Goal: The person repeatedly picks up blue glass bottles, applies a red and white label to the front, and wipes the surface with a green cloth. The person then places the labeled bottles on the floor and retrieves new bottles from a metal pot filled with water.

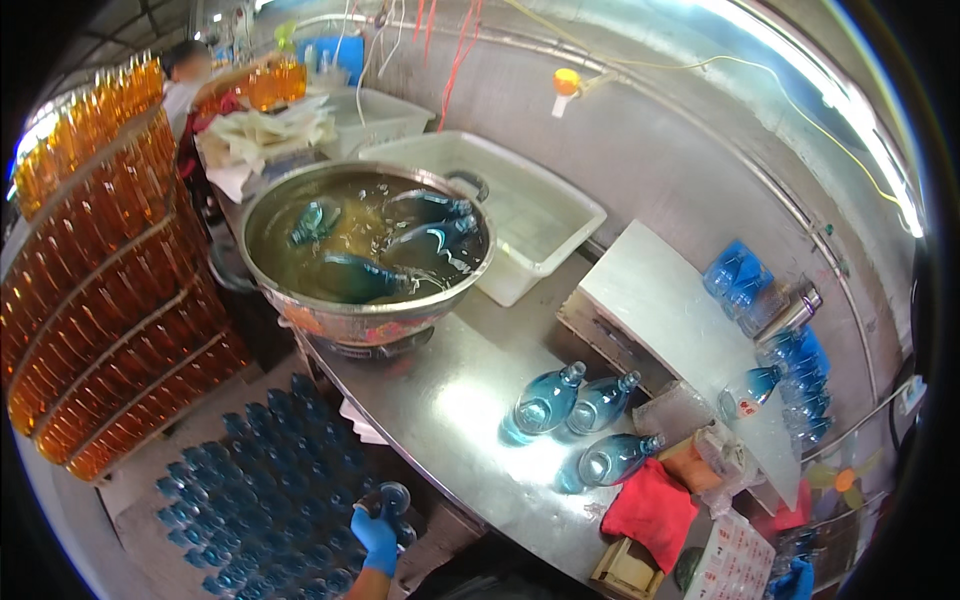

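My left hand (376,541), in a blue glove, reaches down at the lower middle. Its fingers close on a blue glass bottle (393,497) at the edge of a dense group of blue bottles (265,490) on the floor. How far the fingers wrap round it is partly hidden. My right hand is out of the picture. On the metal table (440,385) stand several clear blue bottles (546,400). A wide metal basin (365,315) of murky water holds several blue bottles (362,277), partly under the surface.
Tall stacks of amber-filled bottles (110,280) rise at the left. A white tub (540,225) sits behind the basin. To the right are a white board (670,300) with a blue bottle (750,391), a red cloth (655,513) and a sticker sheet (728,565). Another person (187,85) works far left.
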The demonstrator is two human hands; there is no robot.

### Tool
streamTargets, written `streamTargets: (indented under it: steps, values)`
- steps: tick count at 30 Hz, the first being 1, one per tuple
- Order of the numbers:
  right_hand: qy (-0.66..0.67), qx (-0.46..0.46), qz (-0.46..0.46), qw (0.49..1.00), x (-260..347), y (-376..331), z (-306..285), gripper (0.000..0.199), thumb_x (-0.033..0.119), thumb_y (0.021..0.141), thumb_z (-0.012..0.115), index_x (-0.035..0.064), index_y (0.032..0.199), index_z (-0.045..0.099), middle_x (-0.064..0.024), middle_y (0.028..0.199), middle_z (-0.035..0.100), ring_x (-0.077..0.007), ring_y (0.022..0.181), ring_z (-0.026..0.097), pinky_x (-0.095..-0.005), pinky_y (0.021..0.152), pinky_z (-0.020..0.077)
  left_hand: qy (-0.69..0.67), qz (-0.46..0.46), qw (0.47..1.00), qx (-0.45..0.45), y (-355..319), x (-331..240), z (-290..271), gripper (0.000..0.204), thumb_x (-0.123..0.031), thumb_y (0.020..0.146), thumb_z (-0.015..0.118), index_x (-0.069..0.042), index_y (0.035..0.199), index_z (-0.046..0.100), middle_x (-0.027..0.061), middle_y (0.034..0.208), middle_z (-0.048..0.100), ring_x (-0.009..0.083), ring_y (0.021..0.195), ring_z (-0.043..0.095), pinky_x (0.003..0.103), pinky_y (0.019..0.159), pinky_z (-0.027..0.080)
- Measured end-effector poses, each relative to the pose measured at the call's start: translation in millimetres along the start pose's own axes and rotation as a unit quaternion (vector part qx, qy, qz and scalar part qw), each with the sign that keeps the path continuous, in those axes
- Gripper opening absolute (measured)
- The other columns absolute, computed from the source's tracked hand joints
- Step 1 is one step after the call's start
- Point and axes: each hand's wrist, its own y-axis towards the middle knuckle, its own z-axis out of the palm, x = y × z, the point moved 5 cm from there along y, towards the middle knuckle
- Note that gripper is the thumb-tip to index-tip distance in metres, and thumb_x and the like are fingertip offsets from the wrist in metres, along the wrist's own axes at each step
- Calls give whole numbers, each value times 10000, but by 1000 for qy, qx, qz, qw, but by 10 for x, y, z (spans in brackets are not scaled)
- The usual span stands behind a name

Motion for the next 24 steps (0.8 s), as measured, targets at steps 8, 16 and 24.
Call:
streamTargets:
  steps: [8, 16, 24]
  values:
    - [100, -11, 172, 980, -351, 153, 170, 208, 158, 905, 491, -4, 969, 604, -60, 866, 546, -115, 764, 494, -248, 629, 424, -28, 195, 978, 65, -357, -4076, -644, 40, -71, 767, 603, -41, 790, 619, 7, 599, 543, 58, 459, 430, 184, 422, 353]
    - [43, -2, 100, 994, -695, 202, 74, 257, 148, 891, 469, -27, 1037, 589, -80, 924, 552, -153, 758, 485, -251, 676, 415, -82, 342, 931, 98, 623, -5862, 710, 203, -151, 814, 627, -11, 961, 624, 29, 707, 591, 93, 529, 521, 234, 461, 394]
    - [129, -75, 222, 964, -1196, -113, -347, 281, 170, 896, 459, -32, 1038, 594, -66, 871, 533, -166, 758, 469, -282, 699, 411, 104, 364, 920, -98, 2801, -5433, 1760, 429, -330, 684, 623, 83, 803, 604, 253, 774, 623, 356, 772, 614, 418, 681, 459]
